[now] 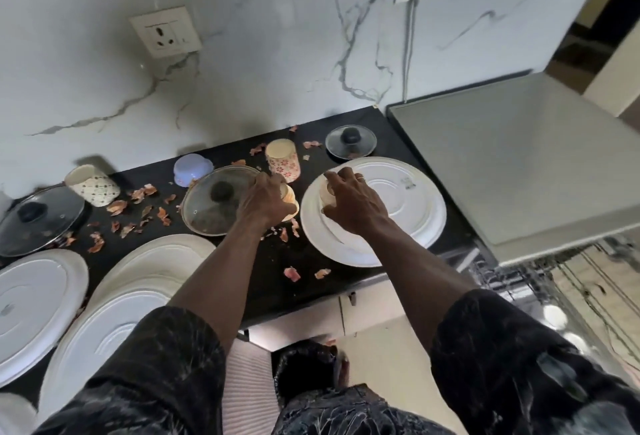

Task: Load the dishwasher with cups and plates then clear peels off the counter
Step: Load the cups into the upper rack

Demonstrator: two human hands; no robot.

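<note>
Single view: head-worn wide-angle, at the counter [273, 292] front edge, facing forward and steeply down toward the marble wall [242, 53] along the back edge. Near: left hand [266, 199] and right hand [353, 202] land mid-frame, arms entering from the bottom. Counter's right end and dishwasher rack [491, 275] sit frame right. Lines bow at the frame edges.

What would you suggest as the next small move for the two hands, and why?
Probably lift both cups and carry them right to the dishwasher rack. The left hand has its grip on a cup beside the glass lid, the right hand holds a second cup on the white plate, and the rack stands open.
</note>
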